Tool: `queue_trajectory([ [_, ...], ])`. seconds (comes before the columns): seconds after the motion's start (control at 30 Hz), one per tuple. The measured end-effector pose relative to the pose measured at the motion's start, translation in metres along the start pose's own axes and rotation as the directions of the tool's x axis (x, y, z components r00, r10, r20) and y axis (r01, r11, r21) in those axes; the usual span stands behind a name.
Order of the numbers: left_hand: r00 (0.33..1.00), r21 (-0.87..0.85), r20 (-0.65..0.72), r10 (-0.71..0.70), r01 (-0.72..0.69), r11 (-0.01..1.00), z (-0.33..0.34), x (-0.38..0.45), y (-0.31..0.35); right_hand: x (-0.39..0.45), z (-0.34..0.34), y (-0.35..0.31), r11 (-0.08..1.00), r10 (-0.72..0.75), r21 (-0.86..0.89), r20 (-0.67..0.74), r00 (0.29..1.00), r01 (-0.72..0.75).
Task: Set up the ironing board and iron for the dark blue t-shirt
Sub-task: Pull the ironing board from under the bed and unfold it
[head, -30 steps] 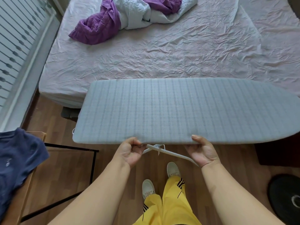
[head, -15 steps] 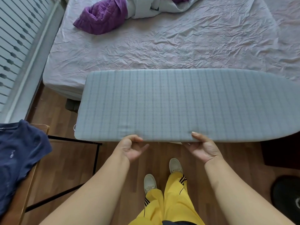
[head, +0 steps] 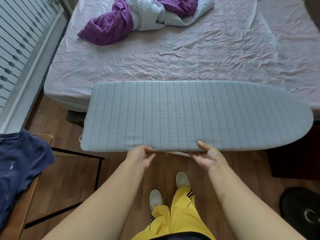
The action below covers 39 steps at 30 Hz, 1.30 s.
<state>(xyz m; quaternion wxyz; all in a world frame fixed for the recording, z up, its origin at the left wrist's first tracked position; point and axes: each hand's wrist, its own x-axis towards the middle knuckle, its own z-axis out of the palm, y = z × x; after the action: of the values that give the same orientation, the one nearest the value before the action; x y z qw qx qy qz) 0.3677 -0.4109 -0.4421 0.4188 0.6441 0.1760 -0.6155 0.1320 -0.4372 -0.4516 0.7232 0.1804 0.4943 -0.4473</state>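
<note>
The ironing board [head: 190, 115] is held level in front of the bed [head: 173, 63], its rounded nose pointing to the person's right. Both hands grasp its near long edge: the left hand [head: 141, 157] has its fingers curled under the edge, and the right hand [head: 207, 157] has its thumb laid on the checked cover and its fingers tucked beneath. The dark blue t-shirt [head: 19, 168] lies draped over a wooden worktop [head: 26, 205] at the person's left, well apart from the board. A purple and white blanket [head: 143, 16] is bunched on the bed.
</note>
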Motion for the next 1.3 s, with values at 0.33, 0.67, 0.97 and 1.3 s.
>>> queue_trajectory([
  [0.33,0.999,-0.110,-0.008,-0.050,0.049,0.993,-0.008,0.006,-0.004,0.005,-0.023,0.009,0.996,-0.067,0.060,-0.013,0.998,0.068],
  [0.67,1.000,-0.076,0.001,-0.009,0.009,0.997,-0.002,0.026,0.009,0.020,-0.022,0.001,0.992,-0.082,-0.092,0.096,0.992,0.091],
  [0.97,1.000,-0.054,0.013,0.003,-0.002,0.999,0.002,0.032,0.016,0.027,-0.019,-0.003,0.989,-0.084,-0.113,0.120,0.989,0.098],
  [1.3,1.000,-0.052,0.009,0.001,-0.001,0.999,-0.001,0.032,0.012,0.017,-0.021,0.002,0.987,-0.103,-0.115,0.096,0.990,0.114],
])
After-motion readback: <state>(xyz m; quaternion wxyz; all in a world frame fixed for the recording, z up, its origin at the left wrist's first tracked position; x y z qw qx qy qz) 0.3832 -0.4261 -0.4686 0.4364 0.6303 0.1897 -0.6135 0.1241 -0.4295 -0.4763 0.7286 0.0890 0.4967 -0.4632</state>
